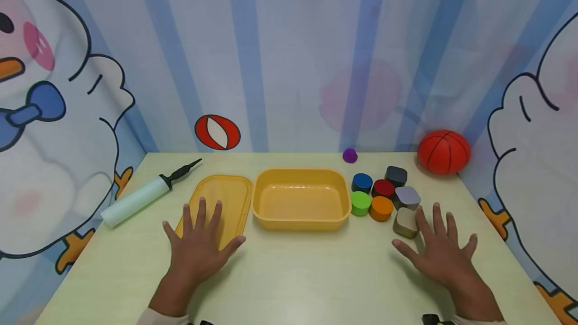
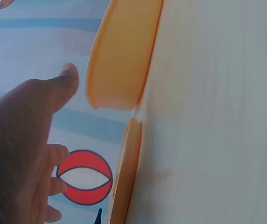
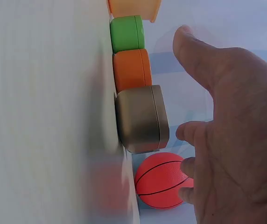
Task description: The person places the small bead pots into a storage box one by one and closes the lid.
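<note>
My left hand, fingers spread and holding nothing, hovers over the near part of a flat yellow lid. To the right of that lid sits a yellow rectangular tub with nothing inside. Also spread and bare, my right hand is beside a gold rounded-square tin. In the right wrist view the gold tin stands just beyond my fingers, apart from them. Behind it are a lavender tin and a dark grey tin. Round green, orange, blue and red containers cluster next to them.
A pale green hand pump with a black nozzle lies at the left. At the back right corner rests a red ball with black lines. A small purple object is near the back edge. Printed cloth walls off the table's back and sides.
</note>
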Available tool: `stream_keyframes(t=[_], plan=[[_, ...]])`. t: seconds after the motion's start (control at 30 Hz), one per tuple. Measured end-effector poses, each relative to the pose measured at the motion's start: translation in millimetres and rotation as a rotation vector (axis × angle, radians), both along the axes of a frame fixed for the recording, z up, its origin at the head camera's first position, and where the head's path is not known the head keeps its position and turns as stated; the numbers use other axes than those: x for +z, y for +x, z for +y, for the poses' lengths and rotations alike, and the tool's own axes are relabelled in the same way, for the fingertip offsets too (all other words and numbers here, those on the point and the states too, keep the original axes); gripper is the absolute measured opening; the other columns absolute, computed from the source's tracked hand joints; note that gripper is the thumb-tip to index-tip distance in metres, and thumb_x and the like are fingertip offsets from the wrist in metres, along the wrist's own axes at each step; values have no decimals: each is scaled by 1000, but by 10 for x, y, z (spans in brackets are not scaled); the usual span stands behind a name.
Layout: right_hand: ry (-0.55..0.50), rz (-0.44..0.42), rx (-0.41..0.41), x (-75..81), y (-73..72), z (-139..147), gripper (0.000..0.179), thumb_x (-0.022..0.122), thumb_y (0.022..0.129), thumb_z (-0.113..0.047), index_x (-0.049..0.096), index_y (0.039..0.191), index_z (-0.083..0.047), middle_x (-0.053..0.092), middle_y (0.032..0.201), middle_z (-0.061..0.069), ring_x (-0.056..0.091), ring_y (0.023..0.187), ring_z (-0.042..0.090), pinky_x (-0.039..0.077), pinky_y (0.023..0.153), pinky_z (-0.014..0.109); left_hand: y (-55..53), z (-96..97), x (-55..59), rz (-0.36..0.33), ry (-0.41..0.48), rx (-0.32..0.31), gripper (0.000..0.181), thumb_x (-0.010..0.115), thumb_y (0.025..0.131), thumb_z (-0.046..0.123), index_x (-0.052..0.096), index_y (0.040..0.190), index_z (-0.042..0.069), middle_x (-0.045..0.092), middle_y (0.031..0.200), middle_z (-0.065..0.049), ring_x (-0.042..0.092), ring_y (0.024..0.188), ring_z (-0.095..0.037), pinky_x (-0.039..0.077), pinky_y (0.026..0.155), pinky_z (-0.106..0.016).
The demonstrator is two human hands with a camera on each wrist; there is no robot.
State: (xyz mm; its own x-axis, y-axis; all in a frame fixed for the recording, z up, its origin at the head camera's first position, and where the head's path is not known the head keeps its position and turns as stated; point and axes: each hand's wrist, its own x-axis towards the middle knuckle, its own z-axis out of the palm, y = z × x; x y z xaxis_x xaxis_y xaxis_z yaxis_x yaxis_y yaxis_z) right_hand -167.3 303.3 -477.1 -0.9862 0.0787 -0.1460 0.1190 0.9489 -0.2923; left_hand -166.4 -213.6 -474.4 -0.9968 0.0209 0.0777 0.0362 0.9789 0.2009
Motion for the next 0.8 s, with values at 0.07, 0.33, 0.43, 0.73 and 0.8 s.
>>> stream_keyframes(t=[0.07,0.33,0.43,0.73,0.8], plan=[[-9,12,5,-3,-24,10,121,56,93,-86,13,174,-6,-10,177,37,-5,157,71,-12,108,99,-23,42,3,17,2,-19,106,49,96,88,26,176,21,13,184,-23,7,166,-61,-3,116,-96],[-97,68,15,-46,-97,89,114,58,98,-79,13,176,-9,1,177,39,9,156,68,7,109,100,-127,243,42,31,2,-90,108,50,95,89,23,177,23,21,184,-12,11,168,-56,-1,120,-92],[-125,108,21,-80,-103,95,107,59,101,-75,18,175,-10,10,176,39,18,155,67,18,108,97,-191,287,57,44,-10,-110,108,50,95,88,22,177,24,23,184,-10,16,168,-54,1,121,-92],[-209,169,19,-47,-111,130,87,63,106,-62,36,171,-11,27,172,39,31,151,69,25,106,96,-386,449,47,77,133,-195,104,59,97,80,24,176,23,29,182,-7,36,164,-46,1,120,-93],[-237,187,24,-49,-116,129,82,65,107,-58,40,169,-9,31,170,40,33,150,69,27,109,93,-416,474,41,79,161,-201,102,60,97,78,27,176,22,31,182,-8,39,163,-45,2,120,-93]])
